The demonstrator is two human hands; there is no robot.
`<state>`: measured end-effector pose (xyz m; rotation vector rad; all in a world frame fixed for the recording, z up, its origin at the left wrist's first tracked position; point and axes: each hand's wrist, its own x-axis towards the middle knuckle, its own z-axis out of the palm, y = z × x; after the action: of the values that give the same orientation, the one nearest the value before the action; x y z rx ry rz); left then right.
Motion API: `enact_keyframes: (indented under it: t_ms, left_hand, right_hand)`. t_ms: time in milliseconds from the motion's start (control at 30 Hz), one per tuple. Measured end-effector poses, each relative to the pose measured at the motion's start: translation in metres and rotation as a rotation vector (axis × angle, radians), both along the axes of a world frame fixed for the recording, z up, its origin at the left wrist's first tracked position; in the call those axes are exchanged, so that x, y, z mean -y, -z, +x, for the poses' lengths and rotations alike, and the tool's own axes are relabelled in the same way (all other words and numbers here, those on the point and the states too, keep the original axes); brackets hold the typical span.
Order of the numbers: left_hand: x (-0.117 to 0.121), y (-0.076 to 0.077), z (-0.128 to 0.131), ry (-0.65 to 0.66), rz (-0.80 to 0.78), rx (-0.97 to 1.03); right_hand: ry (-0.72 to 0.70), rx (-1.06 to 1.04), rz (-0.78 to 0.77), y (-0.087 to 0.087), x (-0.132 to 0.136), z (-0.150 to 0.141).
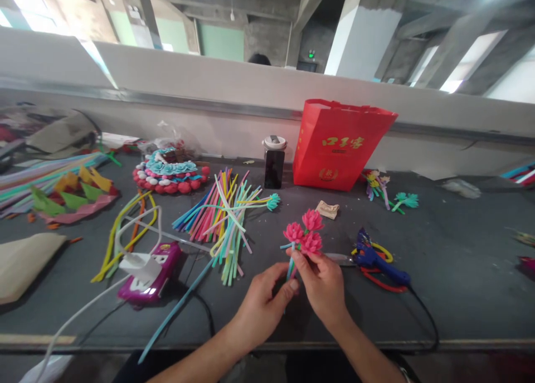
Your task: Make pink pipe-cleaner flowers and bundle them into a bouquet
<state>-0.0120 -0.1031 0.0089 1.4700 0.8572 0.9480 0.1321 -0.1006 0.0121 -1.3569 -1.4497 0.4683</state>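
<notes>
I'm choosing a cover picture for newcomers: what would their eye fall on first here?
Probably the bright red bag with gold lettering, standing at the back of the dark table, right of centre. Next come the three pink flowers at the front, their stems held between the left hand and right hand. Left of them, a pile of multicoloured pipe cleaners stands out.

Left hand [263, 302] and right hand [321, 285] are bare, like the forearms [209, 355]; a dark, pale-edged band or cuff [404, 374], cropped, crosses the right one, and the clothing [321, 367] lower down is dark
</notes>
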Motion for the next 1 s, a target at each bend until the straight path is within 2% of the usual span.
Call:
enact_keyframes:
  t_ms: [200, 333, 600, 767, 1000]
  left_hand:
    - [0.0, 0.007, 0.006, -0.024, -0.275, 0.069]
    - [-0.002, 0.006, 0.004, -0.032, -0.418, 0.161]
    - [0.002, -0.004, 0.005, -0.015, -0.513, 0.244]
    - [0.002, -0.003, 0.007, -0.013, -0.515, 0.236]
    - [0.003, -0.001, 0.007, -0.004, -0.505, 0.219]
  right_hand:
    - [-0.026, -0.01, -0.005, 0.004, 0.001, -0.003]
    - [-0.055, -0.083, -0.038, 0.008, -0.002, -0.001]
    - [-0.031, -0.223, -0.064, 0.002, 0.002, -0.004]
    - [-0.022, -0.363, -0.096, 0.002, 0.002, -0.006]
    - [-0.01, -0.316, -0.079, 0.011, -0.001, 0.0]
